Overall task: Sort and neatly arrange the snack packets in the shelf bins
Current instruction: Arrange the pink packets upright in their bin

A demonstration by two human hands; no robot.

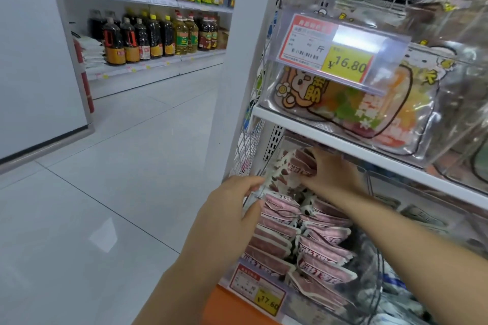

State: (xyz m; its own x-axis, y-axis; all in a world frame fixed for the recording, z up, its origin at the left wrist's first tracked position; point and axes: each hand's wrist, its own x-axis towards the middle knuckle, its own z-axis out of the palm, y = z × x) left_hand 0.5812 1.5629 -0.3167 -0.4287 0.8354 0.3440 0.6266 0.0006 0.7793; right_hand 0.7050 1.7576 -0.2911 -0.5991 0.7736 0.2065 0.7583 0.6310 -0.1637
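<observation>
The right hand (334, 175) grips upright pink-and-white cow-patterned snack packets (287, 171) at the back of a clear plastic bin (371, 256). Two stacked rows of pink packets (303, 240) lie below them. The left hand (232, 219) holds the bin's left edge under a white shelf board (343, 141).

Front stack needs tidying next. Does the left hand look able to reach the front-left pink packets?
Probably yes: the left hand holds the bin edge beside those pink packets, nothing between; the right hand grips rear packets.
</observation>
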